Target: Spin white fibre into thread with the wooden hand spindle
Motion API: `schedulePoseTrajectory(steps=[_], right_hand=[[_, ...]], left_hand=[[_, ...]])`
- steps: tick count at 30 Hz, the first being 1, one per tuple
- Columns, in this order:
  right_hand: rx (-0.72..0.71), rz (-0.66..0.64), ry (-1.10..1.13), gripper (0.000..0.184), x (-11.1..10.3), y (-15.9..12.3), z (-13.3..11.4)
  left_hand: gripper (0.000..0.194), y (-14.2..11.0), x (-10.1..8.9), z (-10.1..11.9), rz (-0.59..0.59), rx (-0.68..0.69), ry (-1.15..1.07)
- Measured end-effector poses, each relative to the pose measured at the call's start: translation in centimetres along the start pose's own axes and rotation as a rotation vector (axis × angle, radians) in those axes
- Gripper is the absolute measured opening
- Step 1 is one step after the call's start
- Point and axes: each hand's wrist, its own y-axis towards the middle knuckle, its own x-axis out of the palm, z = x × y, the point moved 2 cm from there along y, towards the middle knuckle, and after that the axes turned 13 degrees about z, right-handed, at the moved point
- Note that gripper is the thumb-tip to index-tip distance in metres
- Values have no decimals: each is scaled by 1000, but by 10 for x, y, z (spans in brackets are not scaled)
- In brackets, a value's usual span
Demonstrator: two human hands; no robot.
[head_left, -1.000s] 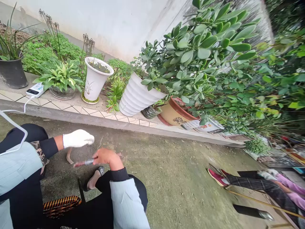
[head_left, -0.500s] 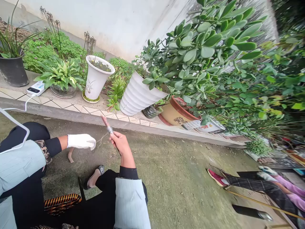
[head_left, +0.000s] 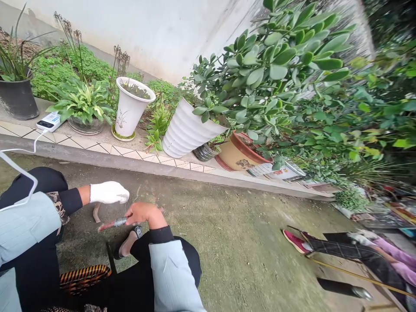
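Observation:
My left hand wears a white glove and is closed, with a fine thread hanging from it. That thread runs down to a slim spindle wound with silvery thread at its middle. My bare right hand grips the spindle, which lies nearly level with its pinkish tip pointing left. Both hands hover over my lap, above the dirt ground, and are close together without touching.
My sandalled foot and a striped orange-and-black bag lie below my hands. A white cable leads to a power bank on the tiled kerb. Potted plants line the kerb. A seated person's legs are at right.
My right hand has swung the spindle down from a raised, upright slant to a low, nearly level position pointing left. My gloved left hand has barely moved.

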Motion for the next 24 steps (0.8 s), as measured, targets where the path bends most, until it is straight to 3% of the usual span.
schedulePoseTrajectory(steps=[3, 6, 10, 14, 16, 20, 22, 24], right_hand=[[-191, 15, 262, 24, -6, -17, -4], [-285, 303, 567, 27, -26, -44, 10], [-129, 825, 895, 27, -47, -62, 45], [-25, 1074, 1042, 35, -48, -49, 62], [55, 1098, 909, 34, -46, -38, 62], [271, 1039, 272, 26, -40, -21, 49], [317, 920, 7, 25, -35, -13, 41], [304, 716, -130, 23, -27, -5, 33]], left_hand=[[23, 2, 0, -7, 42, -39, -68], [25, 4, -1, -15, 101, -209, -179], [28, 5, -5, -14, 130, -338, -297], [28, 4, -3, 0, 10, -292, -420], [27, 3, 0, 7, -60, -210, -465], [25, 1, 4, 13, -123, -109, -459], [23, 0, 2, 12, -138, -107, -429], [20, -1, -1, 10, -114, -119, -378]])
